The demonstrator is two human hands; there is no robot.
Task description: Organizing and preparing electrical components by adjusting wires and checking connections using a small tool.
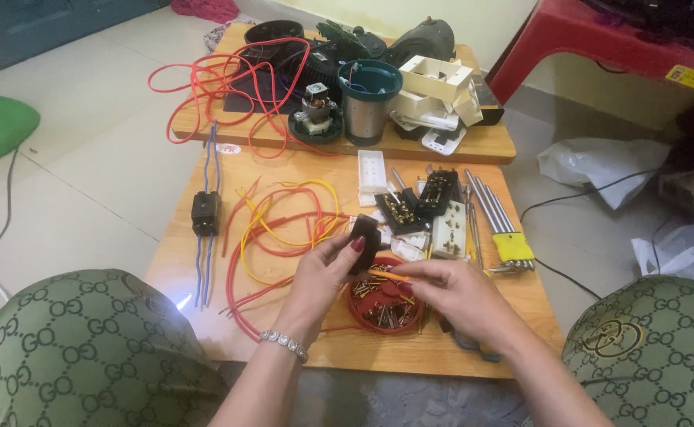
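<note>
While both hands' fingers pinch a black switch point(364, 239), screws fill the red dish point(385, 307).

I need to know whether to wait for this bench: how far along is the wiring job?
Done: one black switch lying apart already has blue wires attached. In hand: the left hand holds a black module while the right hand brings an orange wire to it. Left: other sockets and loose red and yellow wires lie unconnected.
</note>
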